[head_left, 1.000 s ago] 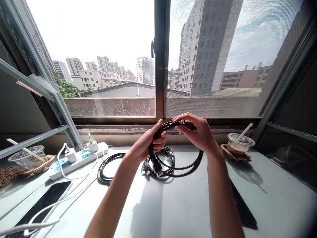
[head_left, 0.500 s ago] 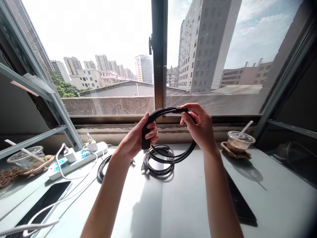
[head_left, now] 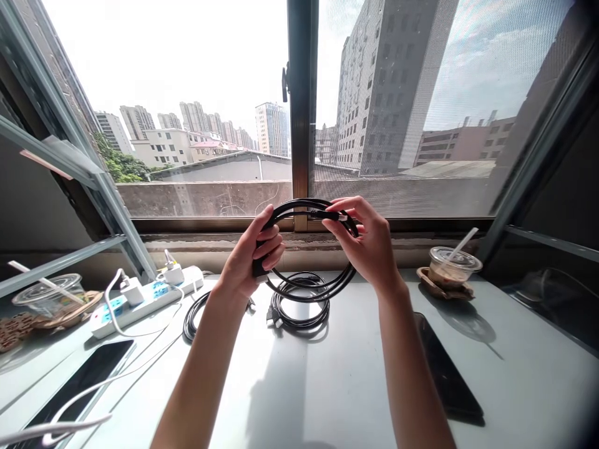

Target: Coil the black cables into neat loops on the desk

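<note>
Left hand (head_left: 253,252) closed round the left side of a looped black cable (head_left: 304,203), fingers curled; dark connector (head_left: 260,268) showing below the fist. Right hand (head_left: 367,240) in a narrow pinch, thumb and fingers on the slim plug end (head_left: 327,216), pale tip visible. Loop held in the air, above the desk coil (head_left: 300,323). Left of the desk coil: second coil (head_left: 189,318), partly behind the left forearm; beyond it, power strip (head_left: 150,302). Right of the desk coil: flat black object (head_left: 449,374); farther right, lidded cup (head_left: 453,268).
</note>
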Action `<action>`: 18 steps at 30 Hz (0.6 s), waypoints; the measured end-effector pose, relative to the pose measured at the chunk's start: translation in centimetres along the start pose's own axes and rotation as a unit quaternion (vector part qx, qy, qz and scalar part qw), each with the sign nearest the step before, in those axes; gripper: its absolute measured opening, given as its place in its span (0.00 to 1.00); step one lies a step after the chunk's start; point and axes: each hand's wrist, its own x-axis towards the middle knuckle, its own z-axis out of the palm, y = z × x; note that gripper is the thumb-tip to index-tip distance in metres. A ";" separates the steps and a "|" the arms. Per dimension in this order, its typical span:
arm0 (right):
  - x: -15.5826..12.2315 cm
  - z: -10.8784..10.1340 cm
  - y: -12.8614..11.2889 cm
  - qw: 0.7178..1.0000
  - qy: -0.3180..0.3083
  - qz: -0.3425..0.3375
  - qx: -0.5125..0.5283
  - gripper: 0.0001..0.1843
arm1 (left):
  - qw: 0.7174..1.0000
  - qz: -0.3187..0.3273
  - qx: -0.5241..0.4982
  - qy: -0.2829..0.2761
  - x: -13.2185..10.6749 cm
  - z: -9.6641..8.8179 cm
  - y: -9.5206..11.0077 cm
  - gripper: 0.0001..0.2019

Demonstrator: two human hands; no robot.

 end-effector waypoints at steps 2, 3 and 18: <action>0.0 0.0 -0.2 1.000 0.006 -0.016 -0.017 0.08 | 1.000 0.010 0.026 0.002 0.0 0.0 0.0 0.25; 0.0 -0.1 -0.2 0.999 0.006 -0.022 -0.022 0.07 | 0.999 0.013 0.035 0.003 -0.1 0.0 0.0 0.25; -0.1 0.2 -0.2 0.999 0.020 -0.010 -0.045 0.07 | 0.996 0.034 0.084 -0.019 -0.4 0.8 -0.4 0.28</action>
